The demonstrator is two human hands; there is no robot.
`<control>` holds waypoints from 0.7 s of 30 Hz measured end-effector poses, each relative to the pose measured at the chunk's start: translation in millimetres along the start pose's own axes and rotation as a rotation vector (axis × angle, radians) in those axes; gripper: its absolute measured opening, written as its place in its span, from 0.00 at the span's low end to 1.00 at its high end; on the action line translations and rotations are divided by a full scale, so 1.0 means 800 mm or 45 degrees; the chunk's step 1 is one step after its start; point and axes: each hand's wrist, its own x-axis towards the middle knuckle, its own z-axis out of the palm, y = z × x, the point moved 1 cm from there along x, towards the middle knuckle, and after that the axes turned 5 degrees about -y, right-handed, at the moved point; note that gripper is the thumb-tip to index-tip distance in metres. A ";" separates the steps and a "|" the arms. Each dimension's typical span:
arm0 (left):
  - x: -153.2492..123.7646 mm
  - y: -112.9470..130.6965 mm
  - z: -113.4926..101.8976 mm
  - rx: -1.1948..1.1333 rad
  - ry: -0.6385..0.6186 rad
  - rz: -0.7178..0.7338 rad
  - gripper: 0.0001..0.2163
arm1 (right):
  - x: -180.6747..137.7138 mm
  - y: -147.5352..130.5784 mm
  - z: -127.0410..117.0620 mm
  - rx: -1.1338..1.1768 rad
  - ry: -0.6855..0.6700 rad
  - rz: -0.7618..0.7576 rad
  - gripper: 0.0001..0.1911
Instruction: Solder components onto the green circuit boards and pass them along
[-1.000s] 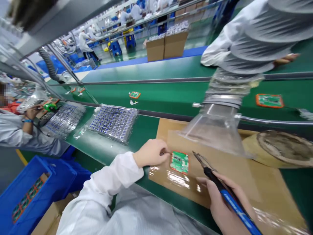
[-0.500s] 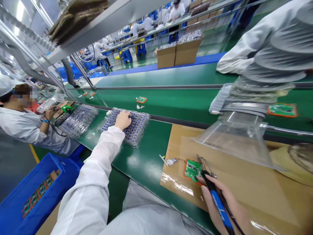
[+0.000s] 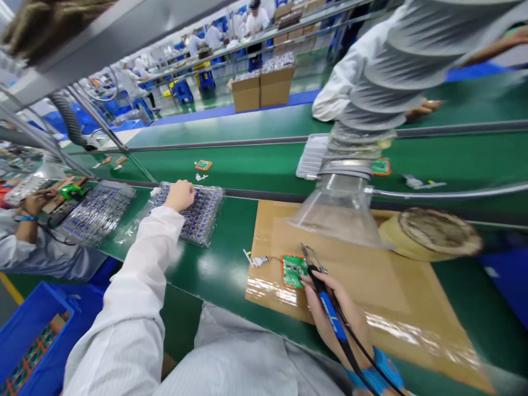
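Note:
My left hand (image 3: 180,195) reaches out to the left and rests, fingers curled, on a clear plastic tray (image 3: 206,217) filled with several small blue parts; whether it pinches one is hidden. My right hand (image 3: 335,319) grips a soldering iron (image 3: 325,300) with a blue handle, its tip beside a small green circuit board (image 3: 293,270) in an orange frame. The board lies on a brown cardboard mat (image 3: 371,286), with a thin wire and a white connector (image 3: 258,260) trailing off its left edge.
A clear fume-extraction hood (image 3: 338,212) on a ribbed hose hangs over the mat. A roll of tape (image 3: 429,234) lies to the right. A second parts tray (image 3: 97,212) and another worker's hand (image 3: 35,201) are at left, a blue bin (image 3: 28,341) below. More boards (image 3: 203,164) lie on the green conveyor.
My left hand let go of the board's wire and moved left onto the parts tray. The right hand keeps the iron by the board. The view shifted slightly.

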 end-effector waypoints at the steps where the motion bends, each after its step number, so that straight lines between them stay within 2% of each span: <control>1: -0.006 0.009 -0.004 -0.030 0.040 0.011 0.07 | 0.001 0.001 0.000 -0.020 0.011 -0.025 0.18; 4: -0.038 0.054 -0.007 -0.429 0.299 0.047 0.07 | 0.005 0.005 0.000 -0.106 0.061 -0.077 0.17; 6: -0.072 0.097 0.001 -0.953 0.446 0.129 0.06 | 0.007 0.006 0.000 -0.136 0.121 -0.095 0.17; 7: -0.091 0.120 0.007 -1.197 0.433 0.187 0.07 | 0.007 0.007 -0.001 -0.141 0.142 -0.101 0.17; 10: -0.146 0.185 0.033 -1.843 0.234 0.255 0.13 | 0.003 0.006 -0.003 -0.070 0.139 -0.087 0.17; 13: -0.184 0.231 0.054 -2.205 -0.045 0.224 0.18 | -0.001 -0.001 -0.005 0.176 0.161 0.008 0.17; 15: -0.200 0.249 0.063 -2.161 -0.398 0.212 0.18 | -0.001 -0.010 -0.006 0.321 0.193 0.053 0.17; 17: -0.212 0.259 0.069 -1.961 -0.724 0.216 0.16 | 0.002 -0.020 -0.006 0.395 0.209 0.053 0.16; 19: -0.221 0.263 0.071 -1.796 -0.875 0.230 0.13 | 0.008 -0.031 -0.002 0.460 0.202 0.045 0.16; 21: -0.227 0.265 0.071 -1.732 -0.868 0.264 0.11 | 0.013 -0.038 0.003 0.534 0.189 0.061 0.17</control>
